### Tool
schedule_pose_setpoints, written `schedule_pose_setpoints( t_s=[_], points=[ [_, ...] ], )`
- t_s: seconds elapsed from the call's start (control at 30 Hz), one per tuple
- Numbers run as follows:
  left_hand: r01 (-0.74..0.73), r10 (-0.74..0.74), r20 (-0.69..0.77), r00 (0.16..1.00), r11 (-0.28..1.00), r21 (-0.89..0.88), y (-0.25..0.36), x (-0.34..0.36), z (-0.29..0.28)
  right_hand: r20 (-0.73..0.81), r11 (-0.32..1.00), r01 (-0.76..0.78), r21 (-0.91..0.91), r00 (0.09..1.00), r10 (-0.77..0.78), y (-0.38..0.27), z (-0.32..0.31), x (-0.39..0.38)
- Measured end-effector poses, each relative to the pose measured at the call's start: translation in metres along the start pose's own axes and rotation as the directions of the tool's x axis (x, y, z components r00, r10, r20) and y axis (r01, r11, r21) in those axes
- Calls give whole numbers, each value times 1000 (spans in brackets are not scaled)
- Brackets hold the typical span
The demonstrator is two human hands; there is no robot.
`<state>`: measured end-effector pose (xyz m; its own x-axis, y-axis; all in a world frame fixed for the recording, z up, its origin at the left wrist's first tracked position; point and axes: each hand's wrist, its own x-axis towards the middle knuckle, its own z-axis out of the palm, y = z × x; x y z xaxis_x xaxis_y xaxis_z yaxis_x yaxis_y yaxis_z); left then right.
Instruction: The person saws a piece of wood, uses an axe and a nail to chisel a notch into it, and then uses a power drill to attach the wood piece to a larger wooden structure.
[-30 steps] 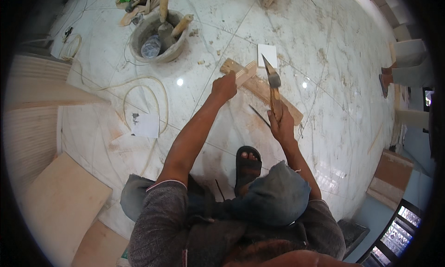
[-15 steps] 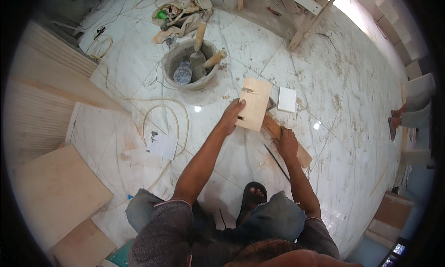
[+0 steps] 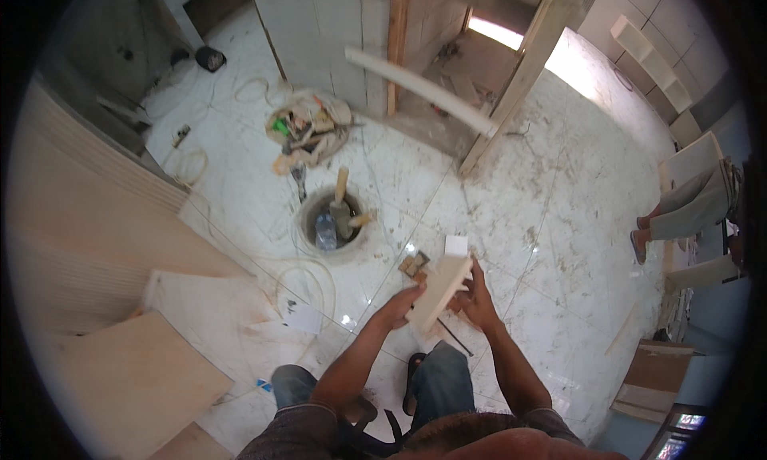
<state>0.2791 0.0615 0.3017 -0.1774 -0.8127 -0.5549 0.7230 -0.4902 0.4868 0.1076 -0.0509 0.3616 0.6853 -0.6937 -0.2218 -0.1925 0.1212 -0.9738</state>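
Both hands are on the board now; our left hand (image 3: pixel 402 302) is curled partway round its left edge, and our right hand (image 3: pixel 479 302) has its fingers bent along the right edge, so each is closed only as far as the pale wooden board (image 3: pixel 441 290) lets it; the board sits tilted, just below and right of the middle of the frame. A moment ago the right hand was on a hammer-like tool and only the left had the board; we'd read that as a switch from tool work to plain two-handed handling, though we can't tell where the tool ended up.

Just below the board in the frame is a thin dark rod (image 3: pixel 457 338); past its upper end we've got a white tile (image 3: pixel 456 245), and off its upper left a small brown piece (image 3: pixel 413 263), too blurry to name. Further up, left of centre, is the bucket (image 3: pixel 307 224) with a bottle (image 3: pixel 325 230) in it; the view's tipped up too, so more of the wooden frame (image 3: pixel 397 52) shows at upper centre.
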Motion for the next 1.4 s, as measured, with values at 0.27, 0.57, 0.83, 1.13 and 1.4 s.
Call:
schedule_pose_setpoints(
  t_s=[0.27,0.57,0.83,1.13,1.4],
  points=[
    [208,-209,15,978,976,65,113,-195,169,277,830,310,-464,941,-196,-263,-33,-103],
    [-175,135,-239,962,973,-154,236,-259,228,203,719,188,-670,977,-65,-398,-17,-71],
    [-92,191,-284,940,940,328,387,-207,226,-182,831,-40,-554,980,-74,-493,-28,29],
    [-394,388,78,918,873,287,535,-187,288,-244,996,16,-92,969,-38,-593,-57,102],
    [-455,510,-8,860,776,436,581,-117,301,-175,968,109,-227,973,-150,-588,-123,196]
  ],
)
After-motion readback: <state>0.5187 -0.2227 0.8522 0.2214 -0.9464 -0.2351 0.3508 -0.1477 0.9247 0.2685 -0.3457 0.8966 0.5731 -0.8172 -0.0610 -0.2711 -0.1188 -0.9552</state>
